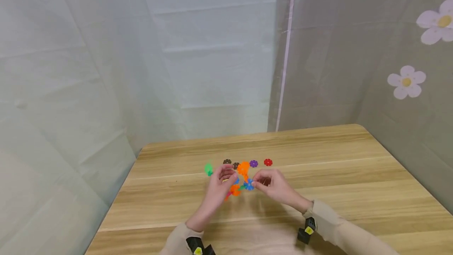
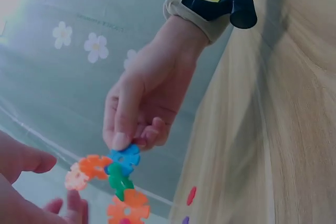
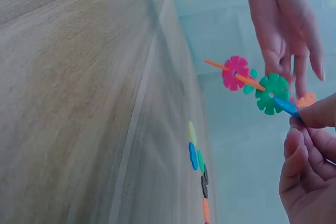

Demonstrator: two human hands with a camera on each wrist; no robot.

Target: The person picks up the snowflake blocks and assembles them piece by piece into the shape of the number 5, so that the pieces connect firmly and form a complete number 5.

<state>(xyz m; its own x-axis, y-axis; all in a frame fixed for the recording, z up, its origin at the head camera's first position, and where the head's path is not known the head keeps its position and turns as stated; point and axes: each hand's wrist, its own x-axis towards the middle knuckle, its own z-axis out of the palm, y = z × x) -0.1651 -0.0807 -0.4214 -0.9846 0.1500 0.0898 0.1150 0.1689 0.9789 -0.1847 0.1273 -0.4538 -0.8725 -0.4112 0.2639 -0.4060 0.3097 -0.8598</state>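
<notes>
My right hand [image 1: 279,188] pinches a blue notched plastic disc [image 2: 126,156] between thumb and fingers. The disc belongs to a linked chain held above the table. A green disc [image 3: 272,94] slots onto the blue one, followed by an orange disc [image 2: 128,211] and a pink disc [image 3: 236,73]. Another branch from the blue disc carries an orange disc [image 2: 94,166] with a paler orange one [image 2: 77,178] at its end. Beside that branch is my left hand [image 1: 217,190], fingers loosely bent; no grip on any piece shows.
Loose discs lie on the wooden table [image 1: 159,204] beyond my hands: red [image 1: 268,162], purple [image 1: 253,163], two dark ones [image 1: 227,161] and green [image 1: 208,169]. Yellow [image 3: 191,132] and blue [image 3: 193,156] pieces lie there too. Pale curtains [image 1: 212,70] hang behind and alongside the table.
</notes>
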